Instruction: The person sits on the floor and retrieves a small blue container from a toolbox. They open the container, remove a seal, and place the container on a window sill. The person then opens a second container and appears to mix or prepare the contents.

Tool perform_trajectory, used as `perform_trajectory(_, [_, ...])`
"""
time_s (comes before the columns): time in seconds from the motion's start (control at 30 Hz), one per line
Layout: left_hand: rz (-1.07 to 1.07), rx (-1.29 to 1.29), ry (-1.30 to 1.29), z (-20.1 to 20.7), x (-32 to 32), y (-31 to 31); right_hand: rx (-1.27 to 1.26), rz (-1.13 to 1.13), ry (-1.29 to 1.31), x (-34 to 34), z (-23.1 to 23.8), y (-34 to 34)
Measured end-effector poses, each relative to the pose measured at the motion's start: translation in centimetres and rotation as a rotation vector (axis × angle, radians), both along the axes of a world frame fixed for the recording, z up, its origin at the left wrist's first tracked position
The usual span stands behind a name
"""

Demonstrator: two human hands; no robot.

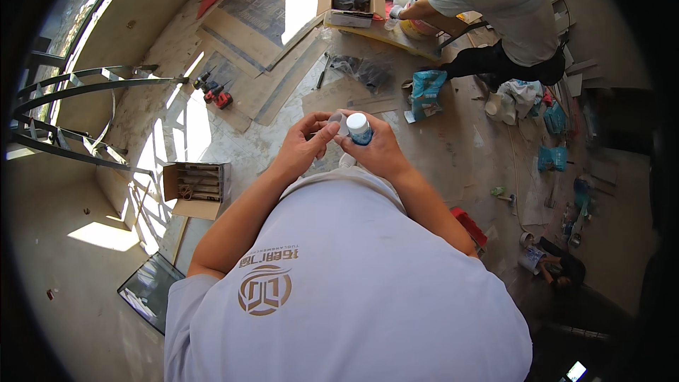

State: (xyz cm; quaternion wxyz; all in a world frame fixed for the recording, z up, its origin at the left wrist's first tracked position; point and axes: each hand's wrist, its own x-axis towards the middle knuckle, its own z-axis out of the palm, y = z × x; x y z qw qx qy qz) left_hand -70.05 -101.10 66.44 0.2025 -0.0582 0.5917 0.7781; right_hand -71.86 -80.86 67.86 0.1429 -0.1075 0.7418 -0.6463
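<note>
Just beyond the hem of the wearer's pale grey-white shirt (375, 255), a small bottle with a round white cap and a blue body (358, 130) stands roughly upright in the right hand (380, 148), whose fingers curl around its side. Close on its left, the left hand (305, 144) pinches a thin translucent piece, perhaps a clear plastic cup (339, 124), between thumb and fingers. The two hands nearly meet, and whether bottle and clear piece touch cannot be told.

As far along as this looks, both things are picked up and brought together; the cap sits on the bottle, so no opening or pouring shows as done. Whether the clear piece holds anything is too small to see.

Farther out on the left lie red-and-black cordless power drills (216, 95), beside flat brown cardboard sheets (244, 42). Nearer on the left are an open brown cardboard box of long pieces (196, 209) and a dark rectangular glass panel (147, 288); a dark metal ladder (85, 90) stands beyond them. At the far side, an open cardboard carton filled with grey plastic bags (349, 20) rests on a yellowish board (396, 43). To its right a co-worker in a light shirt (498, 3) bends over, near a crumpled turquoise bag (427, 86).
</note>
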Motion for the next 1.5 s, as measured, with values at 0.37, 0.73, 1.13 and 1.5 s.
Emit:
perform_trajectory(0.37, [0.115, 0.477, -0.162, -1.9, -0.3, -5.2, 0.113, -0.034, -0.207, 0.3, 1.8, -4.9])
perform_trajectory(0.73, [0.199, 0.648, -0.192, -2.5, -0.1, -6.0, -0.307, 0.054, -0.404, -1.9, 2.1, -4.6])
perform_trajectory(1.13, [0.208, 0.621, -0.305, -1.5, -1.6, 0.1, -0.335, 0.03, -0.544, -3.8, 1.7, 0.8])
perform_trajectory(1.5, [0.267, 0.635, -0.4, -3.0, -1.2, 7.1, -0.254, 0.01, -0.353, -3.6, -0.1, 7.7])
